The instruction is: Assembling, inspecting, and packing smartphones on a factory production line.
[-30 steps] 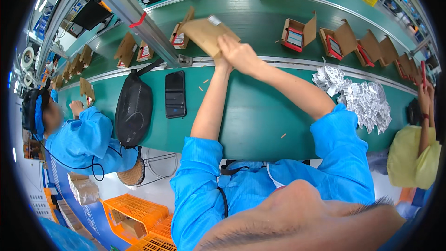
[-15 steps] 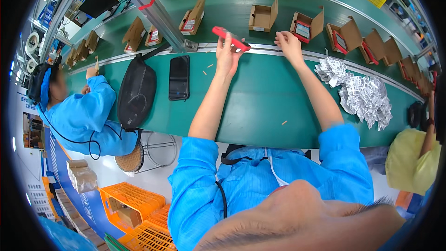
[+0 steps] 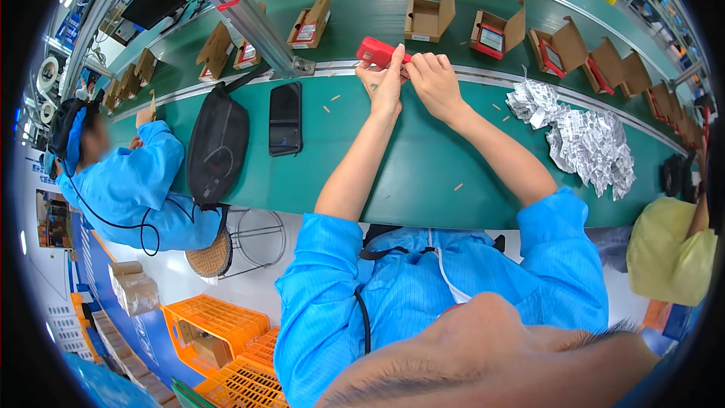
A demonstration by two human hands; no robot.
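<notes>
A red handheld device [image 3: 375,51] with rounded corners is held above the metal rail at the table's far edge. My left hand [image 3: 385,85] grips it from below, thumb along its near side. My right hand [image 3: 438,89] has its fingers closed together at the device's right end; what the fingertips pinch there is hidden. Just beyond my hands stands an open brown cardboard box [image 3: 422,38] with its lid up. Right of it, another open box [image 3: 515,29] holds a red-framed device [image 3: 491,39].
Crumpled white paper slips [image 3: 593,147] are heaped at the right. A black phone [image 3: 285,119] and black pouch bag [image 3: 217,147] lie at the left. Several open boxes line the green belt [image 3: 370,11]. A person in blue [image 3: 128,174] sits left; a yellow sleeve [image 3: 668,249] shows right.
My right hand has moved left from near the boxes to meet the device in my left hand. The device has turned, and both hands are now together on it.
</notes>
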